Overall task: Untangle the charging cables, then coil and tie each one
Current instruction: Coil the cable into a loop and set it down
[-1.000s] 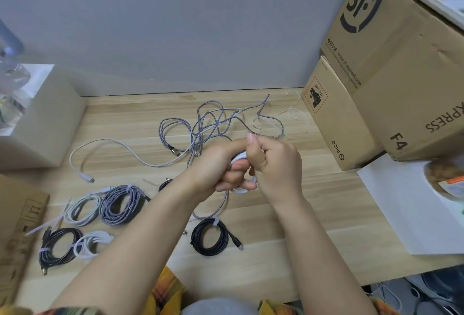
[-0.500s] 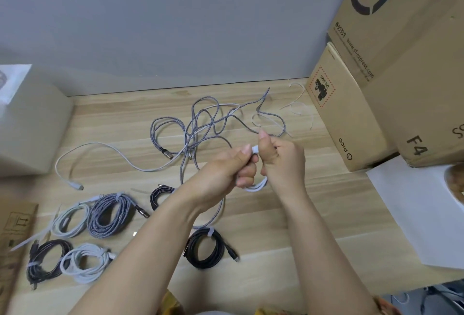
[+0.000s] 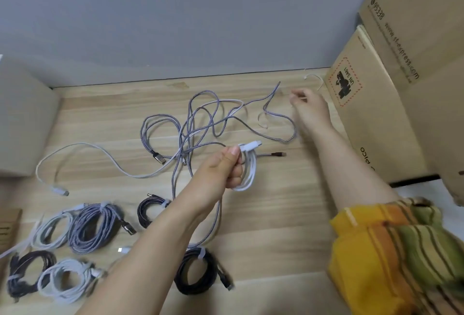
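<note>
1. Two bare hands work over the wooden table (image 3: 263, 214); the left hand (image 3: 223, 169) is curled round a small white coiled cable (image 3: 248, 166), thumb pressing its plug end, holding it just above the tabletop.
2. Right hand (image 3: 307, 109) reaches to the far side near the cardboard box (image 3: 371, 114); its fingertips look to be pinching a thin pale tie, though motion blur makes that hard to confirm; another white tie (image 3: 313, 78) lies just beyond it.
3. Behind the left hand a tangle of grey braided cables (image 3: 200, 124) sprawls loose; a long white cable (image 3: 82, 149) trails off to the left.
4. Near the front edge lie finished coils: a black coil (image 3: 198, 272), a grey braided coil (image 3: 95, 227), a white coil (image 3: 62, 279) among them, each tied.
</note>
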